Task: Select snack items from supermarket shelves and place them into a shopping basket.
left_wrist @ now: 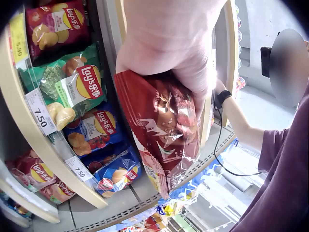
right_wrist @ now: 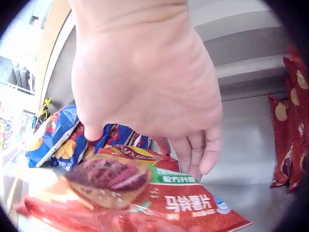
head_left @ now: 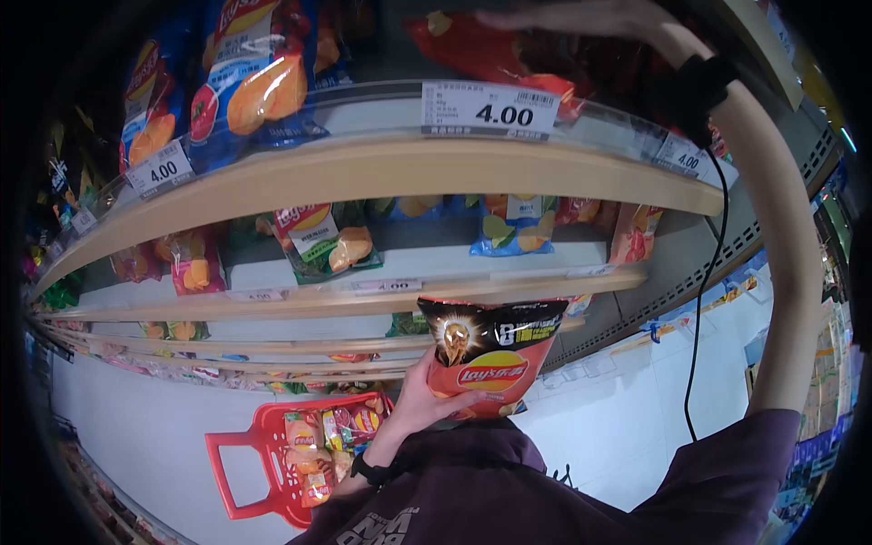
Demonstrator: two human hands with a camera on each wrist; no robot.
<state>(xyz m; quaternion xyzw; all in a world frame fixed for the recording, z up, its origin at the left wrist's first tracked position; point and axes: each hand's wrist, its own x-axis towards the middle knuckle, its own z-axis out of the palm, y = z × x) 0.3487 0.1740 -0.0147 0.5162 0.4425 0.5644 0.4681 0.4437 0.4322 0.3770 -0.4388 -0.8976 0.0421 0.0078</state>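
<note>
In the head view my left hand [head_left: 418,400] grips a Lay's chip bag [head_left: 495,372], red below and black on top, by its side in front of my torso. The left wrist view shows that hand [left_wrist: 166,43] over the bag [left_wrist: 159,116], its fingers partly hidden. Up at the top shelf, my right hand [head_left: 581,20] reaches over a red chip bag [head_left: 481,50]. From the right wrist, the hand [right_wrist: 145,82] has its fingers extended downward behind the top edge of this red bag [right_wrist: 130,188], which lies tilted.
A red shopping basket [head_left: 263,454] with several chip bags stands on the floor at lower left. Wooden-edged shelves [head_left: 363,177] hold more chip bags, with price tags [head_left: 490,111] along the front. A black cable [head_left: 704,309] hangs from my right wrist.
</note>
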